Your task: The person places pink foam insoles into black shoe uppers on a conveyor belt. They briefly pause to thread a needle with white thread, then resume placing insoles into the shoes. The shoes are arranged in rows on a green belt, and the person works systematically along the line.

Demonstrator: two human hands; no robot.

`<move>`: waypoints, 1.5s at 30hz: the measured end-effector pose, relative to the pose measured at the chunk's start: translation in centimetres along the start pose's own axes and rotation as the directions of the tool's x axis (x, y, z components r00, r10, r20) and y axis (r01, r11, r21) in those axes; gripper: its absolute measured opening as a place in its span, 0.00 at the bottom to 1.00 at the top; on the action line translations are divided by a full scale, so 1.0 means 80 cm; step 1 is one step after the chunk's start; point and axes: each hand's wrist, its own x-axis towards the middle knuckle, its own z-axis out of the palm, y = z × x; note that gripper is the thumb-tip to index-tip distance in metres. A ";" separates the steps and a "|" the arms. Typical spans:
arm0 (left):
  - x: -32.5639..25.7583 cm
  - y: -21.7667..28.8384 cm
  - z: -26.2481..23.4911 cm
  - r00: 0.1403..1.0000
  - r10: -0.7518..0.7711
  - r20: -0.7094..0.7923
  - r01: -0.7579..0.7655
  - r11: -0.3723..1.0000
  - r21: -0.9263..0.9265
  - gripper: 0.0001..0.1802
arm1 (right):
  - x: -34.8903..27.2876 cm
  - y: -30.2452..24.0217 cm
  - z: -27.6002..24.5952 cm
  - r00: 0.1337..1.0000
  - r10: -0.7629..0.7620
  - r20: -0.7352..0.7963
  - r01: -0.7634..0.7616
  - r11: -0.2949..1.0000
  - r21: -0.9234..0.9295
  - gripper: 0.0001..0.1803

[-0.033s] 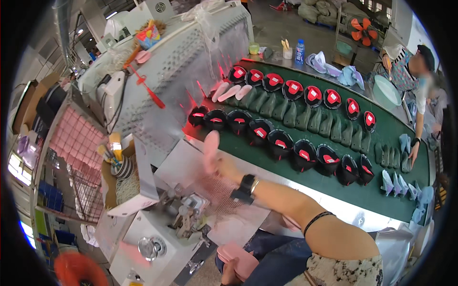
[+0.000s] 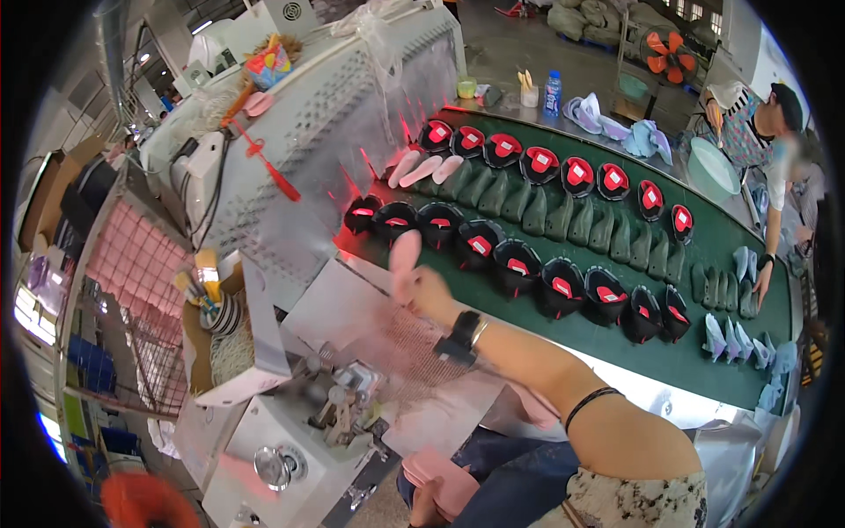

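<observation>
Head view: right hand (image 2: 421, 283) raised over green conveyor belt (image 2: 704, 255), fingers closed on pink insole (image 2: 404, 251); left hand (image 2: 429, 506) low, gripping pink piece (image 2: 449, 480).

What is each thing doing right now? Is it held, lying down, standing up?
right hand: raised over the belt's near edge, holding a pink insole
pink insole: upright in the right hand
left hand: low at the lap, on a pink piece
black shoes: lying in rows on the belt
green belt: loaded with shoes
blue bottle: standing upright
</observation>
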 end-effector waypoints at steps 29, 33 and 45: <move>-0.086 -0.005 0.096 0.947 0.322 -0.018 -0.319 0.943 0.093 0.22 | -0.324 -0.023 -0.072 0.881 0.050 0.470 0.049 0.979 -0.196 0.24; -0.115 -0.030 0.085 0.963 0.245 0.114 -0.240 0.969 -0.057 0.27 | -0.247 -0.020 -0.005 0.894 -0.098 0.438 0.205 0.957 -0.205 0.32; -0.110 -0.054 0.048 0.963 0.191 0.191 -0.192 0.981 -0.011 0.31 | -0.223 -0.078 -0.014 0.795 -0.500 0.343 0.603 0.588 -0.539 0.16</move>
